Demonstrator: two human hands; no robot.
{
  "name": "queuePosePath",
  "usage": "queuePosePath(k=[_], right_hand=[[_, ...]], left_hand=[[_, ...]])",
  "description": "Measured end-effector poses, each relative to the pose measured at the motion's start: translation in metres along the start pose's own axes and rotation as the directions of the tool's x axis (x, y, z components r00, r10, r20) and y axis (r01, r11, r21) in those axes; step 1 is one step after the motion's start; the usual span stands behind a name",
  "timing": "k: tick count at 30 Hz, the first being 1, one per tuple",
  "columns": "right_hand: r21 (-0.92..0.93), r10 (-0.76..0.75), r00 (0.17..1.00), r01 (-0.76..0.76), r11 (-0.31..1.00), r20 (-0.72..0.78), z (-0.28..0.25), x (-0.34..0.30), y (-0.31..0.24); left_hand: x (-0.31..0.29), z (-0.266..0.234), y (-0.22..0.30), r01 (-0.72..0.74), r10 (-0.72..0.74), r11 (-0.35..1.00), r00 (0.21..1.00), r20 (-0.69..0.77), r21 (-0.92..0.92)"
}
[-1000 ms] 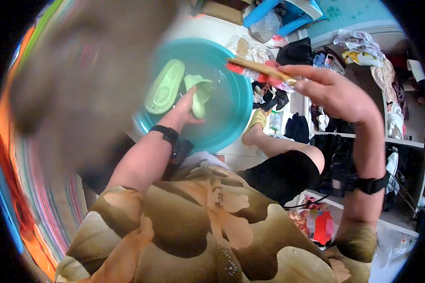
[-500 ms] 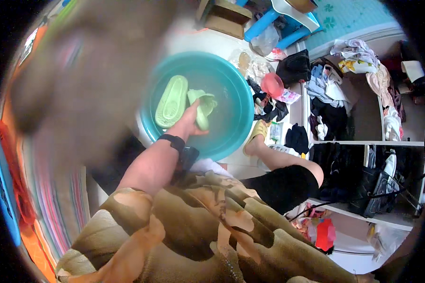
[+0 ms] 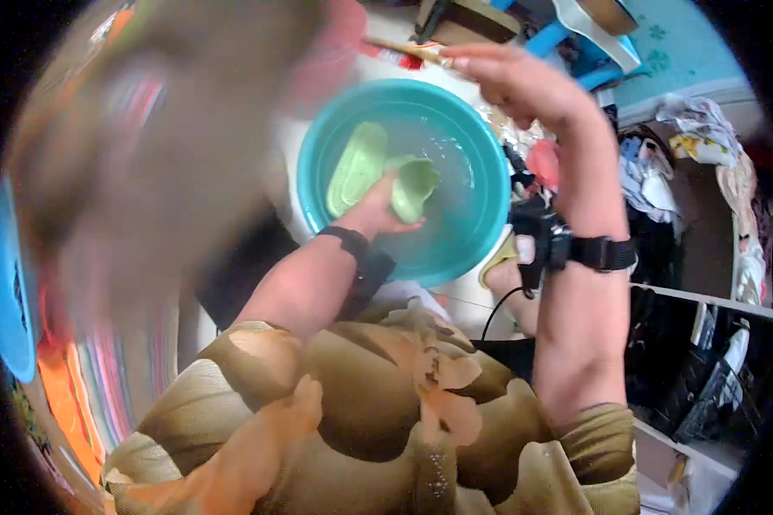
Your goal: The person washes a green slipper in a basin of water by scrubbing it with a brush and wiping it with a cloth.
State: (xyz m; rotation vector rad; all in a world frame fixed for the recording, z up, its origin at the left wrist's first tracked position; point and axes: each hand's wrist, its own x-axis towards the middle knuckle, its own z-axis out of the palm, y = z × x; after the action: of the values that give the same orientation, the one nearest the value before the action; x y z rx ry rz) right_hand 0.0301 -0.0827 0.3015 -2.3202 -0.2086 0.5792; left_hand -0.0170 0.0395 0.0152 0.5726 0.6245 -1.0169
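Note:
A round teal basin [image 3: 488, 184] of cloudy water stands on the floor before me. My left hand [image 3: 385, 206] is closed around a light green slipper [image 3: 415, 187], holding it tilted in the basin with its toe opening facing up. Beside it on the left, a second light green slipper [image 3: 357, 167] lies sole-down in the basin. My right hand [image 3: 511, 81] is raised over the basin's far right rim. At its fingertips is the end of a thin tan stick [image 3: 404, 50], which seems pinched there; the exact grip and its kind are unclear.
A pink bucket or tub [image 3: 331, 56] stands beyond the basin at the far left. A large blurred brown shape [image 3: 172, 154] blocks the left side. On the right are open shelves with clothes [image 3: 648, 176]. A cardboard box [image 3: 472, 24] sits at the back.
My right arm has come into view from the right, with the tan stick at its fingertips. My left hand still holds the slipper. The view has shifted, bringing the pink bucket into sight.

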Motion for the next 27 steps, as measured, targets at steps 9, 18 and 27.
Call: queuePosePath(k=[9,18,27], right_hand=[[0.441,0.331,0.929,-0.369,0.818,0.162,0.074,-0.065,0.164],[0.221,0.359,0.933,-0.354,0.909,0.016,0.170,-0.023,0.232],[0.166,0.405,0.914,-0.402,0.901,0.016,0.211,0.041,0.248]], left_hand=[[-0.004,-0.015,-0.004,-0.003,0.003,0.998,1.000,-0.005,-0.068],[-0.001,0.007,-0.009,0.097,-0.093,0.994,0.993,-0.068,0.059],[0.005,0.000,-0.010,0.188,-0.156,0.962,0.973,-0.169,0.196]])
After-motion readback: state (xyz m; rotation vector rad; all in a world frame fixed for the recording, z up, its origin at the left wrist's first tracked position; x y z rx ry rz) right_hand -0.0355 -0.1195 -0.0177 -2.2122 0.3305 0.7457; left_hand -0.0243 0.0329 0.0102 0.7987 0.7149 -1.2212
